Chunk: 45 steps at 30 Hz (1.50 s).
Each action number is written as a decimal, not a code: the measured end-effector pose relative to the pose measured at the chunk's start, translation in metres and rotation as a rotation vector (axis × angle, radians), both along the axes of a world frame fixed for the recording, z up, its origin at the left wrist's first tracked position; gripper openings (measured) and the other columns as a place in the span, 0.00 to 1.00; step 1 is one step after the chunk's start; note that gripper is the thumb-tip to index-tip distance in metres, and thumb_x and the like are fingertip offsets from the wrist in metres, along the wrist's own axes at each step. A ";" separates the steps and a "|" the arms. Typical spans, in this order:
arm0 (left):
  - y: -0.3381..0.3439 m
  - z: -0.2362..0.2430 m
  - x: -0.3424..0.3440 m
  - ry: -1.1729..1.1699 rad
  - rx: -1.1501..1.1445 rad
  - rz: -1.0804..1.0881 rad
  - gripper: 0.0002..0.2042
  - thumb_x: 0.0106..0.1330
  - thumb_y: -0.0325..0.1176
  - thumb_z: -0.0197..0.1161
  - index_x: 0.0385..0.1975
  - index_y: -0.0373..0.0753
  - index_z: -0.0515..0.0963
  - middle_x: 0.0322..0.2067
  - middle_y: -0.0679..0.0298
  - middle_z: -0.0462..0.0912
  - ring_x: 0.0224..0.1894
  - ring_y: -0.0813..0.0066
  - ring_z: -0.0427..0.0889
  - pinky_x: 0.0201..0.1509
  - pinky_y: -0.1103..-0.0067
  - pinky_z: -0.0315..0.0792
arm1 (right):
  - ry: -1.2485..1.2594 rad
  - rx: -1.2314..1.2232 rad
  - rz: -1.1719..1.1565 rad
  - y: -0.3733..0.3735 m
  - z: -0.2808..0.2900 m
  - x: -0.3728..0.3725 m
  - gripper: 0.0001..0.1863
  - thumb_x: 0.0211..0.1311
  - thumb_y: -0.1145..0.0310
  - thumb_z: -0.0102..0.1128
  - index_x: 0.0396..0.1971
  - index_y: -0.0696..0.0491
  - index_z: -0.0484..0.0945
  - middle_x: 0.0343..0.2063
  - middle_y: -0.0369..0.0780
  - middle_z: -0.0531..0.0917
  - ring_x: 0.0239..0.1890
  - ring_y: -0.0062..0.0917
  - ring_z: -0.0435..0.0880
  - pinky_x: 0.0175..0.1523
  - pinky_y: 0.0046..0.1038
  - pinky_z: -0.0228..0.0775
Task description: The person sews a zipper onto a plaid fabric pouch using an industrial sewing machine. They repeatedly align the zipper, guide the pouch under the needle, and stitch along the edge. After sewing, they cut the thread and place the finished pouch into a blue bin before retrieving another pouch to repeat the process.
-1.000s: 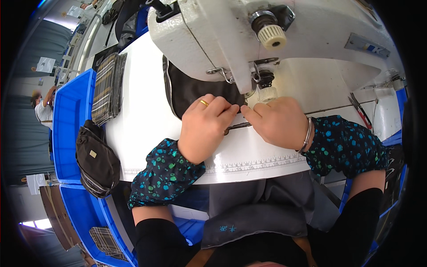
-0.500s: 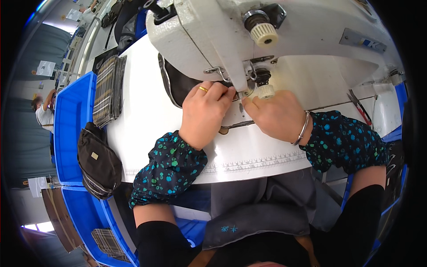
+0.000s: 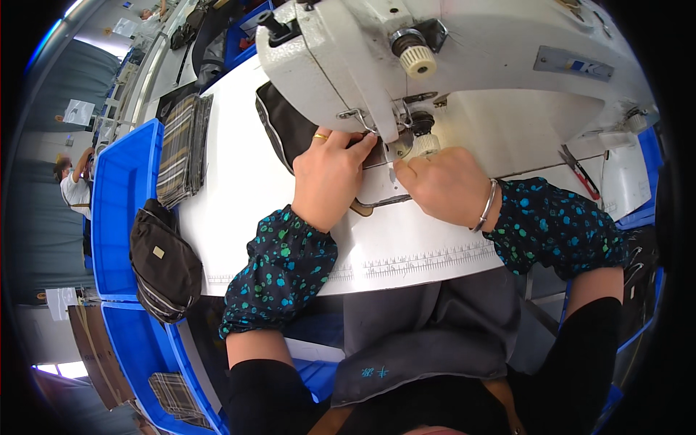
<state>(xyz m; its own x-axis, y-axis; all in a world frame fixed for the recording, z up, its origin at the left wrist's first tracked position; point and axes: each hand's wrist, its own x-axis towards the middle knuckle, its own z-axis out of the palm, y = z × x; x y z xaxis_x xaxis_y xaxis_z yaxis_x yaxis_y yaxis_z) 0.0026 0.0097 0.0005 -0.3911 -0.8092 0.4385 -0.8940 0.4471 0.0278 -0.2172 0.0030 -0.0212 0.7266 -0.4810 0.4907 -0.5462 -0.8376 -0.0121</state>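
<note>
Both my hands work close to the needle area of a white sewing machine [image 3: 319,65]. My left hand [image 3: 326,177], a ring on one finger, has its fingers closed on the edge of a black fabric piece [image 3: 279,123] with a pale zipper-like edge. Part of that piece lies hidden behind the machine head. Just right of the needle bar, my right hand [image 3: 446,185] is closed with thumb and index finger together beside the presser foot. Whatever it pinches is too small or hidden to make out. Patterned sleeve covers are on both forearms.
Left of the white table [image 3: 239,181] stand a blue bin [image 3: 123,217] and a stack of plaid cloth [image 3: 185,148]. A dark zippered pouch [image 3: 165,261] rests at the table's left edge. Another blue bin [image 3: 134,333] holds plaid pieces. Red-handled snips [image 3: 580,172] lie at right.
The whole view has shifted and turned slightly. Both hands stay beside the needle; the left hand sits slightly farther from the needle bar, with its grip on the black fabric much the same.
</note>
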 end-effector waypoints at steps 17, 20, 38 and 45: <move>0.121 -0.022 -0.090 0.507 0.025 0.029 0.15 0.65 0.22 0.69 0.52 0.31 0.84 0.46 0.52 0.88 0.47 0.54 0.86 0.54 0.67 0.78 | -0.715 0.820 -0.073 0.040 -0.032 -0.023 0.14 0.73 0.63 0.59 0.50 0.55 0.83 0.28 0.46 0.88 0.31 0.39 0.88 0.41 0.35 0.78; 0.129 -0.011 -0.097 0.488 -0.051 -0.126 0.16 0.64 0.20 0.70 0.52 0.31 0.84 0.47 0.51 0.88 0.45 0.52 0.86 0.52 0.65 0.78 | -0.759 0.757 -0.260 0.068 -0.005 -0.078 0.10 0.72 0.67 0.58 0.46 0.53 0.83 0.31 0.48 0.87 0.37 0.45 0.87 0.44 0.42 0.77; 0.107 -0.052 -0.049 0.426 -0.059 0.169 0.10 0.72 0.29 0.66 0.49 0.33 0.85 0.46 0.55 0.86 0.50 0.57 0.81 0.53 0.66 0.77 | -0.298 -0.264 -1.826 0.266 0.071 -0.629 0.21 0.70 0.58 0.63 0.59 0.49 0.80 0.47 0.54 0.85 0.52 0.52 0.84 0.59 0.43 0.75; 0.106 -0.048 -0.049 0.330 -0.085 0.207 0.10 0.73 0.29 0.65 0.48 0.32 0.85 0.46 0.55 0.86 0.50 0.57 0.80 0.53 0.66 0.77 | -0.171 0.566 -1.891 0.162 -0.048 -0.545 0.41 0.70 0.40 0.60 0.79 0.19 0.51 0.81 0.45 0.53 0.77 0.56 0.58 0.69 0.75 0.56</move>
<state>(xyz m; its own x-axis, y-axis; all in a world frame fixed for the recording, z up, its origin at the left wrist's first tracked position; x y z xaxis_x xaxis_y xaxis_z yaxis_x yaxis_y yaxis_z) -0.0460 0.1155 -0.0472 -0.0502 -0.8116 0.5820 -0.9146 0.2715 0.2996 -0.7624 0.1648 -0.0694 -0.8373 -0.5460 0.0284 -0.5429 0.8241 -0.1616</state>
